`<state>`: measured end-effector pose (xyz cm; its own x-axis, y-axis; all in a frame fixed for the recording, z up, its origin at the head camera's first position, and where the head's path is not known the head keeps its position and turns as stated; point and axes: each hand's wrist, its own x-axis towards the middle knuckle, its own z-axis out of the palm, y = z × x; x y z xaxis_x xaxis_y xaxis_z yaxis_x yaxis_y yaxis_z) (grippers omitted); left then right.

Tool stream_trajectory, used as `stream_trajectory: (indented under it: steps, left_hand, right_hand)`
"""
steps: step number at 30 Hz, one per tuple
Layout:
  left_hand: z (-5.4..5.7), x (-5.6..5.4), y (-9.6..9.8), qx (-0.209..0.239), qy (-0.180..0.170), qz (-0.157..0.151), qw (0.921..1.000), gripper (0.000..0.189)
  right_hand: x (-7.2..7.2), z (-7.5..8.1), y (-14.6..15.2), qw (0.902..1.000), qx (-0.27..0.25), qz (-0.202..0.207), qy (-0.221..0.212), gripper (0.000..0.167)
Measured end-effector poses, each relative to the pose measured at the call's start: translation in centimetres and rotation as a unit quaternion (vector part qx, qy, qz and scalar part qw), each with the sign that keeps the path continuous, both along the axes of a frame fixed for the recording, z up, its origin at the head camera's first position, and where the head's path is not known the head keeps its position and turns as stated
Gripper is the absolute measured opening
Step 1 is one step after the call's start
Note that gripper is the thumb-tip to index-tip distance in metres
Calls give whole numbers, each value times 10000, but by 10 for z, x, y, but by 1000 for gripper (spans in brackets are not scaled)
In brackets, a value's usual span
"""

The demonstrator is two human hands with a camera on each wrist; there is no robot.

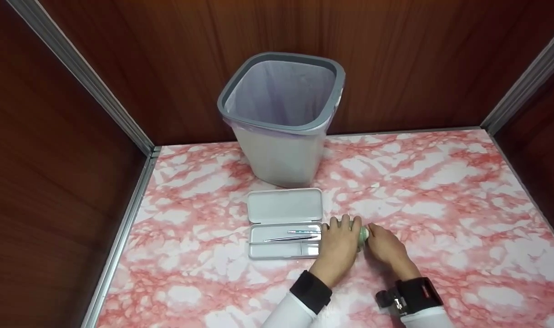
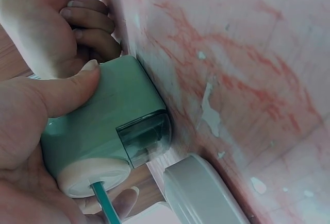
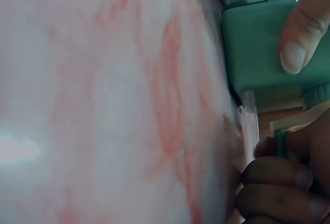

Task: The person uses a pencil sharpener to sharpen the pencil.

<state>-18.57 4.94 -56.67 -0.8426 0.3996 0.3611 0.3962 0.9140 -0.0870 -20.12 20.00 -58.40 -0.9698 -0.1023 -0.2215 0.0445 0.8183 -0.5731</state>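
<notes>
A green pencil sharpener [image 2: 108,110] with a dark see-through shavings drawer [image 2: 147,139] is on the table. My left hand [image 1: 339,246] grips its body, the thumb lying along one side in the left wrist view. From the sharpener's pale round front sticks a teal pencil [image 2: 105,203], near the left fingers. At the opposite end, my right hand [image 1: 388,248] holds the crank by its green knob [image 3: 281,142], fingers curled. In the head view the hands hide most of the sharpener.
An open pale pencil case [image 1: 277,249] with slim pencil-like items lies left of my left hand, lid [image 1: 285,206] folded back. Behind it stands a bin [image 1: 283,157] with a grey rim and purplish liner. Wood-grain panels [image 1: 185,68] bound the marbled table [image 1: 190,255].
</notes>
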Motion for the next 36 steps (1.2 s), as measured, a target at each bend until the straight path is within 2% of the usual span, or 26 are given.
stream_trajectory:
  steps: [6, 13, 16, 23, 29, 36]
  left_hand:
    - [-1, 1, 1, 41, -116, 65, 9999, 63]
    - [1, 1, 2, -75, -273, 158, 9995, 62]
    - [3, 1, 2, -142, -333, 172, 9992, 59]
    - [2, 0, 2, -124, -495, 129, 9986, 69]
    - [2, 1, 2, -165, -474, 135, 9986, 61]
    - [4, 1, 4, -252, -650, 174, 9974, 60]
  right_hand:
    - [8, 2, -2, 9999, 119, 100, -28, 30]
    - [21, 5, -1, 9998, 21, 183, -104, 28]
    - [26, 6, -1, 9998, -68, 119, -116, 29]
    - [39, 17, -4, 9993, -297, -138, -181, 31]
    - [47, 24, -5, 9991, -319, -211, -162, 32]
    - [51, 32, -5, 9986, -422, -314, -109, 33]
